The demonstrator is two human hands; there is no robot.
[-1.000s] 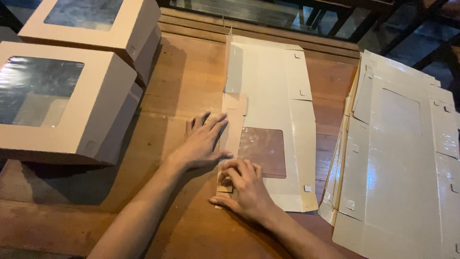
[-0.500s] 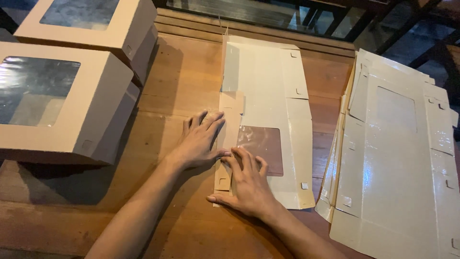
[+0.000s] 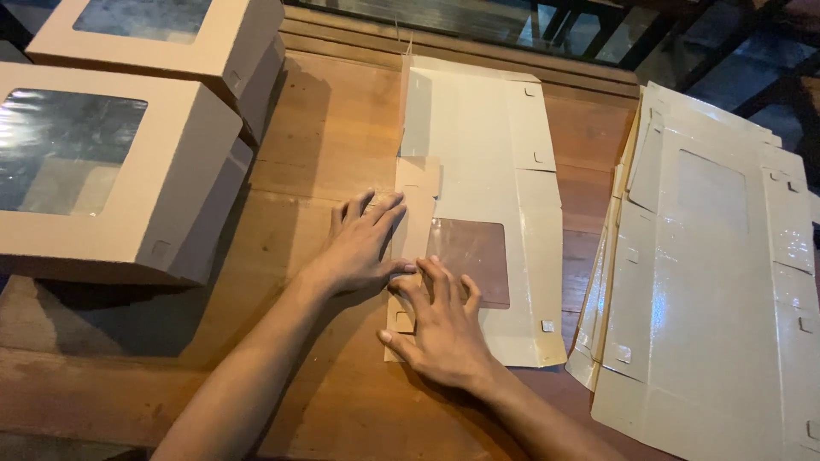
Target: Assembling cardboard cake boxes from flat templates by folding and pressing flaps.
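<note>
A flat, unfolded cardboard box blank with a clear window lies on the wooden table. Its left side flap is folded over, showing brown card. My left hand lies flat with spread fingers on that folded flap. My right hand presses down palm-flat just below it, covering the flap's lower end beside the window. Neither hand grips anything.
Two assembled brown boxes with clear window lids stand at the left. A stack of several flat glossy box blanks lies at the right. Dark railings run behind the table's far edge.
My right hand slid up from the flap's lower tab and opened flat beside the window. My left hand stayed on the folded flap.
</note>
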